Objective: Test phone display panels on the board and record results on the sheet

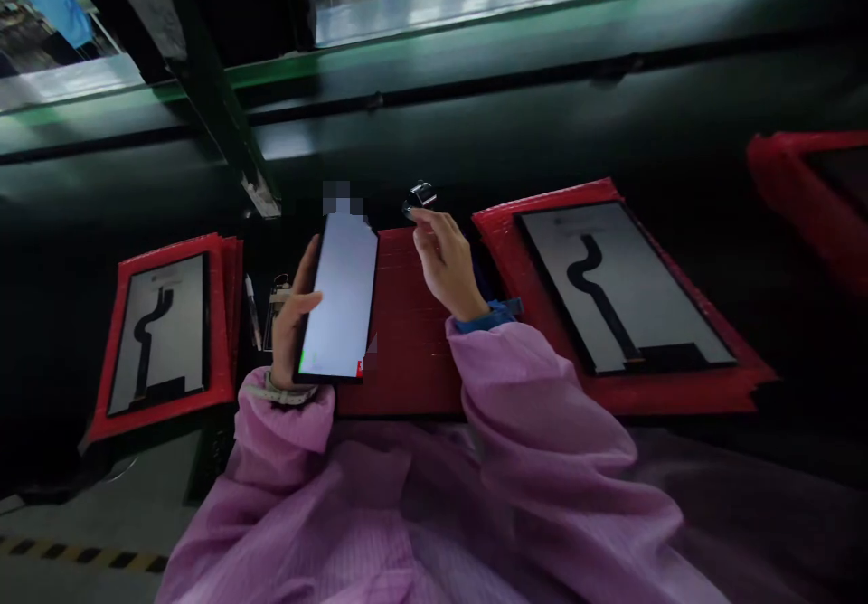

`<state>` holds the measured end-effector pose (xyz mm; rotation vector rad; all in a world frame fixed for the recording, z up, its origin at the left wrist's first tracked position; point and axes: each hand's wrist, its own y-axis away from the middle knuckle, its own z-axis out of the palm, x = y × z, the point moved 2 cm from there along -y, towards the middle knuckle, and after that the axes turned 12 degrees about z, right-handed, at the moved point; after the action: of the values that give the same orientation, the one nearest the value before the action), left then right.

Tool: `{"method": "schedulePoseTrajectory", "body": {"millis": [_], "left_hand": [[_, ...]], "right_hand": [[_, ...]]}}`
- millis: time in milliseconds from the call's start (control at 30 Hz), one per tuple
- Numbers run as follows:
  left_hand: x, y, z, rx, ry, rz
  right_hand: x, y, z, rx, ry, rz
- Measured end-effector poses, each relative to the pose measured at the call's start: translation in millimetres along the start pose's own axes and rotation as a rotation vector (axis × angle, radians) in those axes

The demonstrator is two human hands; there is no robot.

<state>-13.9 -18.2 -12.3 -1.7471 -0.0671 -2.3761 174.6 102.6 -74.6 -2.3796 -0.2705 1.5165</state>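
Observation:
My left hand [293,319] grips a display panel [341,301] along its left edge, thumb on the front and the other fingers behind. The panel is tilted up and lit white, with a small green patch and a small red patch at its lower corners. To its right, my right hand [444,265] is raised with bent fingers. Its fingertips are at a small shiny dark object [421,194], whose kind I cannot make out; they seem to pinch it. Beneath both hands lies a dark red mat [413,333].
Display panels with black flex cables lie on red padded sheets: one panel [180,333] at left, another panel [651,287] at right. More red wrap [787,165] is at far right. A white pen [253,310] lies beside the left stack. A green metal post [223,116] stands behind.

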Motion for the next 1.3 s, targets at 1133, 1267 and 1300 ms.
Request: {"method": "schedulePoseTrajectory", "body": {"millis": [1133, 1267, 1300], "left_hand": [[-52, 53, -62.0, -0.367, -1.737, 0.301], [-50, 52, -60.9, -0.37, -1.763, 0.311], [-50, 52, -60.7, -0.375, -1.765, 0.317]], "right_hand": [[-54, 42, -9, -0.055, 0.16, -0.199], [-58, 41, -10, -0.036, 0.218, -0.205], [-58, 41, -10, -0.034, 0.225, -0.207]]}}
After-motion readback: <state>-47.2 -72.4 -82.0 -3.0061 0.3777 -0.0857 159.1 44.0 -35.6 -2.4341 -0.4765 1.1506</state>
